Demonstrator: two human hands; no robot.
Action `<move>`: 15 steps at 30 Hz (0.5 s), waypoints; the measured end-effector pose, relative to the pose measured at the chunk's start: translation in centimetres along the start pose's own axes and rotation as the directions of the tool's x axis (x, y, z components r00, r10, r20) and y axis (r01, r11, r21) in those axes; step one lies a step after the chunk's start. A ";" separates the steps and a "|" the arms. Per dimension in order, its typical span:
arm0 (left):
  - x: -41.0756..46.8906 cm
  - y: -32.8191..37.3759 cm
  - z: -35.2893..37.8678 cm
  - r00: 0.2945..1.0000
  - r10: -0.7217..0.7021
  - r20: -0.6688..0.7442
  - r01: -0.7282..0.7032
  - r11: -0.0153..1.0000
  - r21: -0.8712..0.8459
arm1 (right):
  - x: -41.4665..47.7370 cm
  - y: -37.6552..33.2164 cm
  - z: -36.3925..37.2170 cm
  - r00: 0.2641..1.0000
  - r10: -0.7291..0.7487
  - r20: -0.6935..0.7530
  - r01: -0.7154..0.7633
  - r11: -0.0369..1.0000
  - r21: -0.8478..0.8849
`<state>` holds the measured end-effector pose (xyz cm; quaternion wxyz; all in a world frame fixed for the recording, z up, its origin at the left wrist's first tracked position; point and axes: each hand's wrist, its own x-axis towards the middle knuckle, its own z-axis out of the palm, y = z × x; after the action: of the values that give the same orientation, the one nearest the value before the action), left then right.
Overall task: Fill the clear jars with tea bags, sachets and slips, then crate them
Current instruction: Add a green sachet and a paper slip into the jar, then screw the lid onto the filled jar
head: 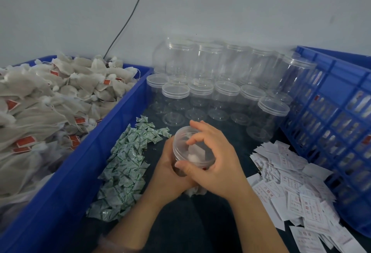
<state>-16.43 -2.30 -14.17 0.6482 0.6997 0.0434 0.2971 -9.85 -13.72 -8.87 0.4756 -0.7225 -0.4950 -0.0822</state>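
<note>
Left hand (170,172) grips the jar (193,153) from below, held between sachets (128,164) and slips (291,190), right hand (218,166) has fingers curled round the lid (183,139), so looks like capping: keep it square, then twist till snug, no cross-threading.

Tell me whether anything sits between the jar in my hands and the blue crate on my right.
Only the paper slips, lying flat on the table at the foot of the crate. Its near wall rises higher than the jar, so it would likely need lifting over. The empty jars stand further back, off that path.
</note>
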 end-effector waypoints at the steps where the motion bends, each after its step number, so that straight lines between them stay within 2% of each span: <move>1: 0.0 -0.1 0.0 1.000 0.001 0.002 -0.001 1.000 0.000 | 0.1 -0.1 -0.1 1.000 0.002 0.004 -0.002 1.000 -0.019; 6: 0.1 -0.4 -0.3 1.000 0.015 0.012 -0.015 1.000 0.021 | 0.9 -0.8 -0.5 0.987 0.120 0.109 -0.105 0.985 -0.141; 11: 0.4 -0.6 -0.2 1.000 0.022 0.018 -0.023 0.998 0.067 | 2.4 -1.9 -1.4 0.939 0.163 0.304 -0.066 0.950 -0.305; 15: 0.4 -0.2 -0.2 0.999 0.049 0.008 -0.050 0.994 0.095 | 3.7 -2.4 -1.8 0.901 0.187 0.391 -0.063 0.949 -0.309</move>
<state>-16.15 -1.90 -14.22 0.6066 0.7316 0.0384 0.3087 -9.29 -12.60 -4.23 0.2532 -0.8154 -0.5195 0.0328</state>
